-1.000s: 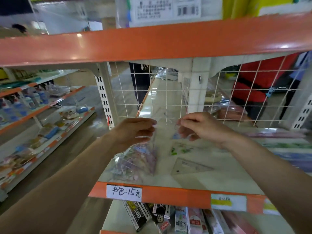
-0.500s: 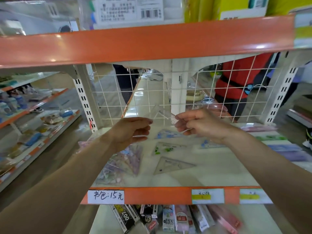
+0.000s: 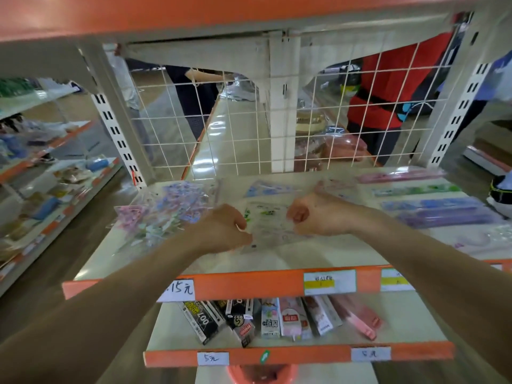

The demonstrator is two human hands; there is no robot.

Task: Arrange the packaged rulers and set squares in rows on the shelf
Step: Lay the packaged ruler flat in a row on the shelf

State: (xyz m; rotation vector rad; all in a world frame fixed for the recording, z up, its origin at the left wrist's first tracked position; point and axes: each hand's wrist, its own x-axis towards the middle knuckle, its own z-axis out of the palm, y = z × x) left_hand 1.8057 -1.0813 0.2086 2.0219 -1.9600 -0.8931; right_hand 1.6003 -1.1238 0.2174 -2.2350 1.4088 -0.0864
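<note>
Reaching forward with both bare arms, hands close together at the same height

Stretching the left forearm [image 3: 124, 300] up from the lower left and the right forearm [image 3: 415, 253] in from the lower right, angled toward each other. Curling the left hand [image 3: 225, 230] with its back turned up, fingertips tucked under and pinching the left edge of a clear packet [image 3: 270, 225]. Closing the right hand [image 3: 311, 214] into a loose fist, knuckles toward the left hand, gripping the packet's right edge. Holding both wrists fairly straight, hands apart with only the packet spanning the gap between them
</note>
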